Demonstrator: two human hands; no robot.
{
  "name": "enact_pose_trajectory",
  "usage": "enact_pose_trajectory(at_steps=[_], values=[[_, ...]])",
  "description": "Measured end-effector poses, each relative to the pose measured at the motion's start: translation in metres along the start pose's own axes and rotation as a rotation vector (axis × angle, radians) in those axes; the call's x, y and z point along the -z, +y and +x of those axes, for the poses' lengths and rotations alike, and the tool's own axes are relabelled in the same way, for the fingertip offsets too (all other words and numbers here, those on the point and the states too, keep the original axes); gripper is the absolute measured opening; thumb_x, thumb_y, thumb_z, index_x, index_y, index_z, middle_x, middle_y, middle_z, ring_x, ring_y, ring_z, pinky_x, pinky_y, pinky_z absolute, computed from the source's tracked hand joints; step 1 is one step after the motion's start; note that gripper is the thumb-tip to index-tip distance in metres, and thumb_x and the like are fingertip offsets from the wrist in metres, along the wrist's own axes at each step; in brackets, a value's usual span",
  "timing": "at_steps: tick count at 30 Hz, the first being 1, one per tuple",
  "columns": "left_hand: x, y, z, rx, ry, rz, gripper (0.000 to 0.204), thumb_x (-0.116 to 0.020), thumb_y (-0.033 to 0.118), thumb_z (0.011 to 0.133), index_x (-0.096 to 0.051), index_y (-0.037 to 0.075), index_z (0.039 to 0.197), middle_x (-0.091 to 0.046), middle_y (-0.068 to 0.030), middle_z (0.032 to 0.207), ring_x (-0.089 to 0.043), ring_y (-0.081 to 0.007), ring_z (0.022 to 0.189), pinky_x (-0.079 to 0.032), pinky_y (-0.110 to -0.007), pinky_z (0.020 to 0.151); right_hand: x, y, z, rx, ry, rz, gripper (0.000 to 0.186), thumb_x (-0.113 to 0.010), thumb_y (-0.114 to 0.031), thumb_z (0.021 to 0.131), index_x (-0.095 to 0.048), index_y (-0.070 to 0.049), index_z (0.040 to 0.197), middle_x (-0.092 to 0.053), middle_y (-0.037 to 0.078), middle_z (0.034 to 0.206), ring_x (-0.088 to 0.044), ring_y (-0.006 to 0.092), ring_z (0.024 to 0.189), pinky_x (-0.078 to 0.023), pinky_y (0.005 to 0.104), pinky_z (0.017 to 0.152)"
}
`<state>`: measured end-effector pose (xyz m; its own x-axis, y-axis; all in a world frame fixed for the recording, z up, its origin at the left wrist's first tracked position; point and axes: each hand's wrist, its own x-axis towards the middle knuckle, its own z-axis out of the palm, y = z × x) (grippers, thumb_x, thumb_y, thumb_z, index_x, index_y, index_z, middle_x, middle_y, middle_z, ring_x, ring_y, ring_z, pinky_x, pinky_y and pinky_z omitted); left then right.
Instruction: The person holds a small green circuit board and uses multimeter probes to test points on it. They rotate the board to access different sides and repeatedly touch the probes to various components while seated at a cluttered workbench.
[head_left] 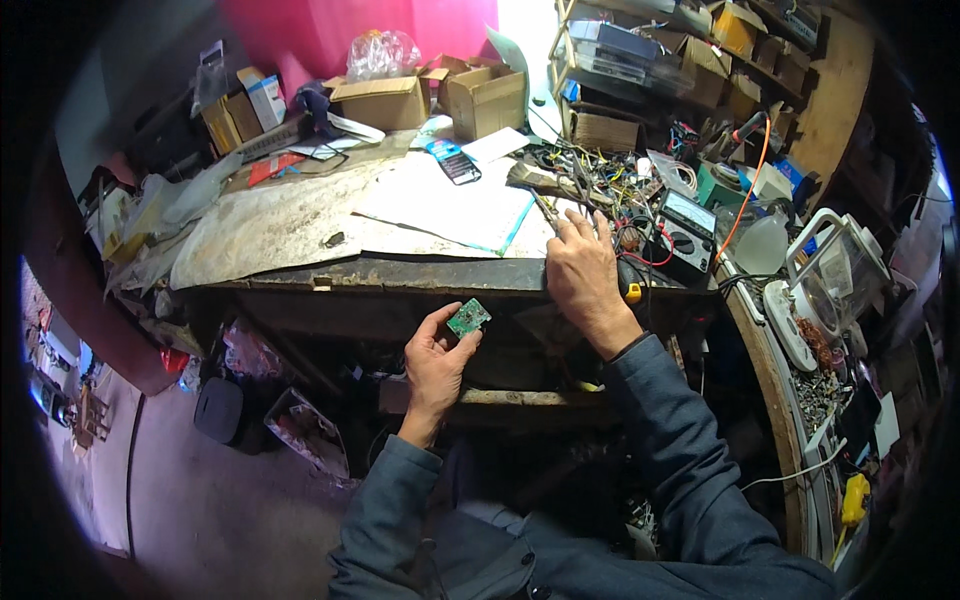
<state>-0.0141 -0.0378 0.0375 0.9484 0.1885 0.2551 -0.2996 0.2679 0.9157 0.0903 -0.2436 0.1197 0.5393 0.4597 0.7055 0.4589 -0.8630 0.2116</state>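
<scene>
My left hand (434, 365) holds a small green circuit board (468, 318) by its edge, below the front edge of the bench. My right hand (582, 275) is raised at that edge, its fingers curled round what looks like a thin tool (544, 208), beside a tangle of wires (590, 175). Just right of it stands an analog multimeter (687, 247) with red and black leads. Papers (430, 205) lie left of my right hand, with a blue-and-black packaged item (453, 162) on them.
Cardboard boxes (485, 103) crowd the back of the bench (260, 230). On the right are a clear plastic pitcher (835, 280), a white power strip (790, 325) and a heap of parts. A dark container (218, 410) and a bin (305, 430) sit on the floor at lower left.
</scene>
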Motion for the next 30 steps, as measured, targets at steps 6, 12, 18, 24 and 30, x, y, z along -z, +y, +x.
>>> enact_pose_trajectory(at_steps=[6,12,18,24,30], values=[[0.001,-0.008,0.001,-0.052,0.039,-0.023,0.045,-0.072,-0.008,0.088,-0.057,-0.004,0.130,-0.068,-0.0081,0.108,-0.066,-0.0113,0.093,-0.056,-0.025,0.083,0.038,-0.026,-0.006,-0.006,0.087,0.460,0.008,-0.063,0.001,0.087,-0.061,-0.002,0.094,-0.068,0.018,0.096,-0.070,0.0314,0.094,-0.054,0.0391,0.079],[0.002,-0.008,0.003,-0.004,0.036,-0.047,0.043,-0.067,-0.011,0.090,-0.044,-0.002,0.126,-0.065,-0.0126,0.108,-0.070,-0.0219,0.098,-0.060,-0.033,0.087,-0.004,-0.050,-0.043,0.000,-0.010,1.012,0.009,-0.067,-0.002,0.095,-0.061,-0.002,0.101,-0.064,0.017,0.080,-0.066,0.0299,0.067,-0.051,0.0367,0.060],[0.006,-0.002,0.002,0.061,0.007,-0.021,0.044,-0.068,-0.010,0.089,-0.042,-0.002,0.123,-0.066,-0.0153,0.107,-0.072,-0.0221,0.095,-0.060,-0.033,0.088,-0.013,-0.052,-0.049,0.005,-0.151,1.006,0.012,-0.069,-0.006,0.093,-0.061,-0.002,0.101,-0.065,0.018,0.082,-0.067,0.0343,0.072,-0.053,0.0387,0.063],[0.000,0.004,0.000,0.081,0.011,-0.054,0.046,-0.072,-0.010,0.086,-0.045,-0.001,0.122,-0.068,-0.0129,0.104,-0.069,-0.0174,0.095,-0.058,-0.029,0.087,-0.013,-0.052,-0.050,-0.004,-0.157,0.977,0.014,-0.070,-0.009,0.089,-0.062,-0.003,0.099,-0.066,0.018,0.082,-0.068,0.0366,0.074,-0.054,0.0421,0.064],[0.003,-0.001,0.001,0.072,0.013,-0.037,0.046,-0.072,-0.011,0.085,-0.047,-0.001,0.121,-0.067,-0.0121,0.104,-0.069,-0.0163,0.093,-0.057,-0.029,0.085,-0.017,-0.057,-0.053,-0.024,-0.127,1.022,0.015,-0.068,-0.012,0.090,-0.060,-0.004,0.099,-0.065,0.019,0.078,-0.067,0.0388,0.072,-0.054,0.0454,0.063]])
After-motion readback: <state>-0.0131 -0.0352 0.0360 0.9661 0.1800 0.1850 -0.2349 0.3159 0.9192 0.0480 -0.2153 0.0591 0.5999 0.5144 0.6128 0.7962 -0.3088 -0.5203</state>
